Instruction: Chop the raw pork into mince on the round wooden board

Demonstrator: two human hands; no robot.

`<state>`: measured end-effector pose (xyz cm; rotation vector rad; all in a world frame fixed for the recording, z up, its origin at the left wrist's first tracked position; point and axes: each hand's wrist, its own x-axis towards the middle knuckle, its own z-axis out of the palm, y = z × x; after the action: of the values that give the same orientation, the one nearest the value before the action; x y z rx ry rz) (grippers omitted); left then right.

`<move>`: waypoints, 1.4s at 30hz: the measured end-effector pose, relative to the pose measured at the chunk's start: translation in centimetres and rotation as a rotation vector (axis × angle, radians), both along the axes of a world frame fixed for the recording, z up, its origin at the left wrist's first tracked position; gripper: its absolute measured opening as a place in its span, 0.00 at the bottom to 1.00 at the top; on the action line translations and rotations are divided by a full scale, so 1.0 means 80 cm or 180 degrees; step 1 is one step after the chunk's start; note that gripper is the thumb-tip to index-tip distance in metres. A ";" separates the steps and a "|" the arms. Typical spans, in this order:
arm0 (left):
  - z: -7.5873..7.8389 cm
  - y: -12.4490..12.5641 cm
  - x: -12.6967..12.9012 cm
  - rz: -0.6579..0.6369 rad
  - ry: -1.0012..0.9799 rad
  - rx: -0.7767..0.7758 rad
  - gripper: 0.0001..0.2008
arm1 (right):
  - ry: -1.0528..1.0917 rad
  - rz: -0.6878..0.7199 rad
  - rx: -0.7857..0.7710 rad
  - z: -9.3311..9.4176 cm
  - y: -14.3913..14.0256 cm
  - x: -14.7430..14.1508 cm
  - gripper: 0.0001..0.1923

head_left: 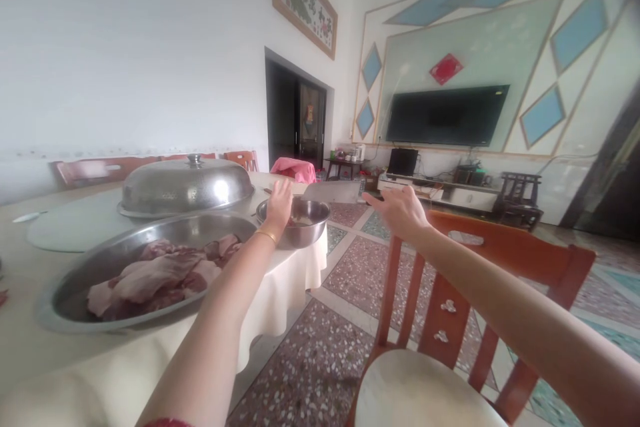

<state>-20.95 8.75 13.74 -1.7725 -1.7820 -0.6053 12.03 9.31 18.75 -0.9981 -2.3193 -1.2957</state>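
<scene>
My left hand [279, 205] rests on the near rim of a small steel bowl [305, 221] at the table's edge; a thin gold bangle circles that wrist. My right hand [397, 208] hovers in the air to the right of the bowl, fingers apart and holding nothing, above the back of a wooden chair [500, 260]. A cleaver blade [333, 192] lies just beyond the bowl. A large steel basin [100, 260] with several pieces of raw pink meat [160, 273] sits close on the left.
A domed steel lid [187, 185] stands behind the basin on the cloth-covered round table [280, 293]. More chairs line the far side. A terrazzo floor [320, 353] lies below, with a TV [445, 115] and low cabinet at the far wall.
</scene>
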 end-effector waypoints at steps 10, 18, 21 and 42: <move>0.041 -0.033 0.101 0.0015 0.0703 0.0320 0.28 | 0.0093 0.0013 -0.0385 -0.005 -0.009 -0.071 0.21; 0.021 -0.037 0.103 -0.0382 0.0689 0.0199 0.29 | 0.0027 0.0039 -0.0522 -0.001 -0.006 -0.118 0.17; 0.015 -0.040 0.093 -0.0222 0.0888 0.0140 0.26 | -0.0039 -0.0036 -0.0511 -0.003 -0.005 -0.119 0.17; 0.019 -0.039 0.078 -0.0410 0.0651 0.0257 0.18 | 0.0159 -0.0221 -0.0552 0.003 -0.007 -0.125 0.16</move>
<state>-14.71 5.67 15.22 -1.8332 -1.4958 -0.5185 2.06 8.73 18.96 -1.1609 -2.4107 -1.0949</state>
